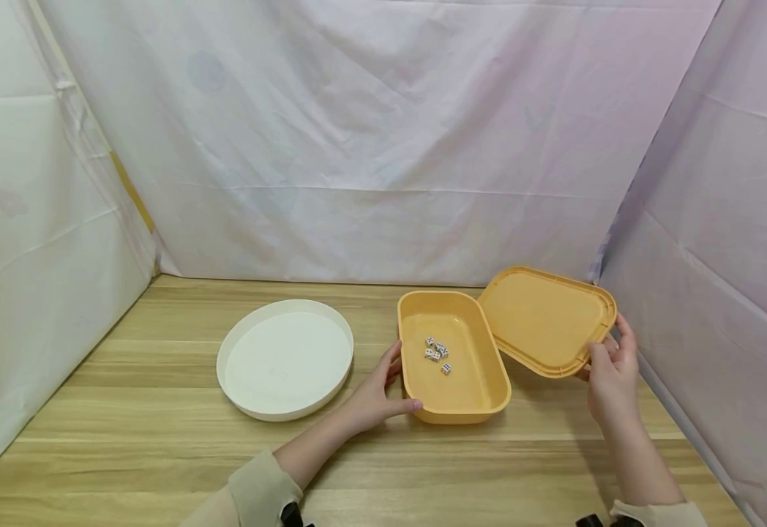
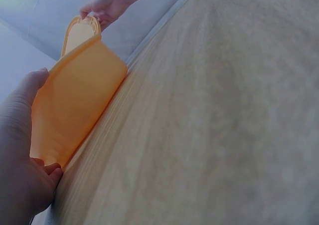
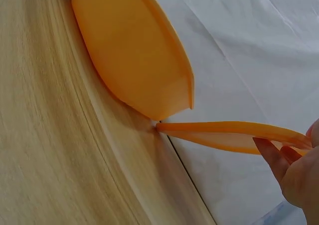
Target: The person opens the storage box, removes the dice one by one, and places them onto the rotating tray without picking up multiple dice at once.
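Observation:
A yellow-orange plastic box (image 1: 456,419) stands uncovered on the table, with several white dice (image 1: 436,353) lying on its floor. My left hand (image 1: 373,399) holds the box at its near left corner, thumb at the front rim and fingers along the left side. To the right, my right hand (image 1: 614,377) pinches the near right corner of the matching lid (image 1: 544,322). The lid is tilted, its held end raised. In the right wrist view the far end of the lid (image 3: 214,132) comes down by the table, close to the box (image 3: 134,50).
A round white tray (image 1: 285,359) with a low rim sits left of the box. The wooden table (image 1: 159,439) meets white cloth (image 1: 357,146) hung at the back and on both sides; the right-hand cloth (image 1: 719,256) is near the right hand.

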Tool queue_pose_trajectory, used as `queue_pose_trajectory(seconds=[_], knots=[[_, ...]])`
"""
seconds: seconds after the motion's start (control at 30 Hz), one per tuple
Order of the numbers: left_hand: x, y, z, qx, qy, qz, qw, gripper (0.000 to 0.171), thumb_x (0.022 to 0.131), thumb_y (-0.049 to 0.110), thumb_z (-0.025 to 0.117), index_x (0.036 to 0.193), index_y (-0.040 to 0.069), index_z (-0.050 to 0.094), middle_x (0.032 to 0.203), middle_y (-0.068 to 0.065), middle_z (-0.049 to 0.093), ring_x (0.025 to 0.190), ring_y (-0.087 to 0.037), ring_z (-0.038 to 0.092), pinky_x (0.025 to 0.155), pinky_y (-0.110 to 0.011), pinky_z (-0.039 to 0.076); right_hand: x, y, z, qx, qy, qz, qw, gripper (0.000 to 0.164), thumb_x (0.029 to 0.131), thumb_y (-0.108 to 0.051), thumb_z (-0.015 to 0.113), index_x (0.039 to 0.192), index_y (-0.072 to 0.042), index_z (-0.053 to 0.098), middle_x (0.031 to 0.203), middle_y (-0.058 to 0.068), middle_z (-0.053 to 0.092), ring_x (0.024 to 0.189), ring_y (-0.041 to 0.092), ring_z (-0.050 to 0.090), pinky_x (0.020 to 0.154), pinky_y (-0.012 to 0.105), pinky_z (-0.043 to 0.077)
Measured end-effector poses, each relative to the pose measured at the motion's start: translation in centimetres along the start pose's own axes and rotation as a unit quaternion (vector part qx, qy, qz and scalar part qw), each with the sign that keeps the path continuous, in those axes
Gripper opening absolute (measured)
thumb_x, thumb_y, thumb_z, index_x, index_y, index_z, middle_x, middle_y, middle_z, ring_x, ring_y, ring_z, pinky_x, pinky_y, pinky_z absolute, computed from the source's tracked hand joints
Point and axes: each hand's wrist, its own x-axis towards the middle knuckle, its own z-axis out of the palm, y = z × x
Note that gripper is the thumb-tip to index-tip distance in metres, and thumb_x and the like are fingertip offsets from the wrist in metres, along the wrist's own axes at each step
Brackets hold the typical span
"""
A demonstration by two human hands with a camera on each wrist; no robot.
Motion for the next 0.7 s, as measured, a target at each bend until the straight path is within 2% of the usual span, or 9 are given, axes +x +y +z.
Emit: queue_pose_trajectory(seconds=[0.3, 0.5, 0.57, 0.7], knots=[[0.0, -0.1, 0.0, 0.003, 0.000, 0.000, 1.0000, 0.106, 0.079, 0.023, 0.081, 0.155, 0.015, 0.008, 0.155, -0.010, 0.025, 0.136, -0.023, 0.032, 0.109, -0.038, 0.025, 0.8, 0.7, -1.0, 0.001, 0.051, 0.042, 0.998, 0.064, 0.098, 0.001, 0.035, 0.153, -0.023, 0.012, 0.114, -0.001, 0.054, 0.079, 0.010, 0.065, 0.055, 0.026, 0.054], [0.0, -0.1, 0.0, 0.003, -0.002, 0.003, 1.0000, 0.106, 0.079, 0.026, 0.081, 0.155, 0.015, 0.008, 0.155, -0.011, 0.026, 0.136, -0.024, 0.032, 0.109, -0.038, 0.025, 1.3, 1.1, -1.7, -0.038, 0.074, 0.063, 0.995, 0.066, 0.097, 0.000, 0.036, 0.154, -0.020, 0.008, 0.107, -0.002, 0.054, 0.076, 0.007, 0.063, 0.056, 0.023, 0.053], [0.0, 0.0, 0.0, 0.003, -0.003, 0.003, 1.0000, 0.107, 0.078, 0.026, 0.081, 0.155, 0.015, 0.008, 0.154, -0.011, 0.026, 0.136, -0.024, 0.033, 0.109, -0.038, 0.025, 1.5, 1.3, -2.0, -0.054, 0.076, 0.063, 0.994, 0.066, 0.097, 0.000, 0.037, 0.154, -0.018, 0.008, 0.109, -0.002, 0.053, 0.077, 0.005, 0.063, 0.058, 0.022, 0.053], [0.0, 0.1, 0.0, 0.005, -0.003, 0.003, 1.0000, 0.107, 0.078, 0.026, 0.081, 0.155, 0.015, 0.008, 0.154, -0.011, 0.027, 0.136, -0.023, 0.033, 0.109, -0.038, 0.025, 1.7, 1.6, -2.5, -0.084, 0.077, 0.064, 0.991, 0.067, 0.097, -0.001, 0.042, 0.153, -0.013, 0.007, 0.125, 0.006, 0.048, 0.080, 0.003, 0.063, 0.061, 0.021, 0.053]])
